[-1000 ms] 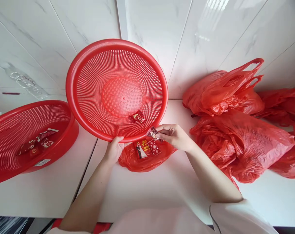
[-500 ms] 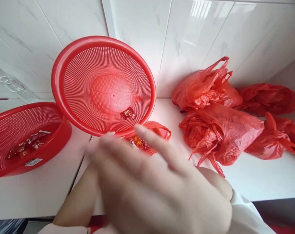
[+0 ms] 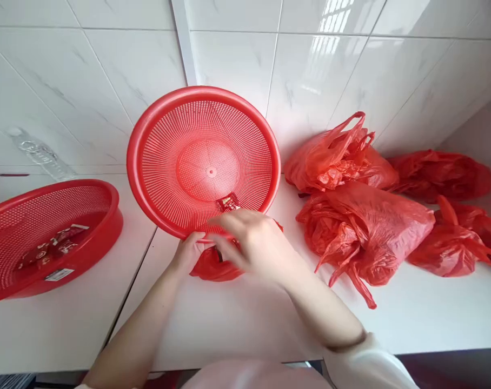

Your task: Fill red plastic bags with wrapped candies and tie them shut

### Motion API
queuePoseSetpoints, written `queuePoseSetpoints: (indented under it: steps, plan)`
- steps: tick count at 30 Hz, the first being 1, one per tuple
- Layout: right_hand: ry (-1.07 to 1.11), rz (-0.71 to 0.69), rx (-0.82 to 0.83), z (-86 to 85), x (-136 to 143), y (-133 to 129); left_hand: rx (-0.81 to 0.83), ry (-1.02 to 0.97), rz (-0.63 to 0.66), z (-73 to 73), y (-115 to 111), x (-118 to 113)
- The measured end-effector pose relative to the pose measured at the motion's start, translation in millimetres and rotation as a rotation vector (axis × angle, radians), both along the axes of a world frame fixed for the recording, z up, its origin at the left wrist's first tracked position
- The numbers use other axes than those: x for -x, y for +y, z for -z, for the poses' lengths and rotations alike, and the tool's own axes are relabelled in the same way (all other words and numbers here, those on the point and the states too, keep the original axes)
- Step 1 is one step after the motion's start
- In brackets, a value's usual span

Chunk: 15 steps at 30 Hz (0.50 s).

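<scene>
My left hand (image 3: 187,254) is closed at the front rim of a tilted red plastic basket (image 3: 134,162) with perforated sides. Just right of it, my right hand (image 3: 256,243) crosses the same rim, slightly blurred, its thumb and fingers apart with nothing visible between them. A small dark-red wrapped packet (image 3: 228,202) lies inside the basket, near the right fingertips. Below the rim and partly hidden by my right hand is a red plastic bag (image 3: 215,270). Whether my left fingers also pinch the bag's edge is unclear.
At left stands another red basket (image 3: 111,216) with several dark-red packets (image 3: 65,237) inside. A clear plastic bottle (image 3: 42,154) leans by the tiled wall. Several filled red plastic bags (image 3: 375,227) sit on the right of the white counter (image 3: 229,324).
My right hand, a large blur close to the camera before, is now farther forward at the basket's rim. The tilted basket appears farther right and lower in view, with my left hand still at its rim.
</scene>
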State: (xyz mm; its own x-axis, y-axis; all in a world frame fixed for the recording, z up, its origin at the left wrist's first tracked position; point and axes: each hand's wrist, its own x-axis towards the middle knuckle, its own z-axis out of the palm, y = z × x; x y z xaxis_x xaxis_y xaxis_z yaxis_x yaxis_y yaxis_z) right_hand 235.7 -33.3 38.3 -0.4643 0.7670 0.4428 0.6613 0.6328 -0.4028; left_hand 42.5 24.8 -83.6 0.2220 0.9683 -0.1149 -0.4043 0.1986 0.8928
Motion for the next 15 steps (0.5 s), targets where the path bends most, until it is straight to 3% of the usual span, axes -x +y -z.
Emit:
queuePoseSetpoints:
  steps: [2,5,9,12,15]
  plan:
    - [-0.131,0.344,0.074,25.8,1,39,0.022,-0.035,0.043,0.1,-1,-3]
    - [-0.326,0.532,0.114,65.1,2,83,0.006,-0.071,0.065,1.8,-1,-7]
    - [-0.382,0.548,0.132,89.3,-2,102,0.004,-0.08,0.077,4.2,-2,-8]
    - [-0.344,0.486,0.134,88.8,-9,103,0.009,-0.071,0.069,5.0,-1,-5]
    - [-0.149,0.396,0.196,82.6,-18,102,0.019,-0.072,0.077,6.7,2,-2]
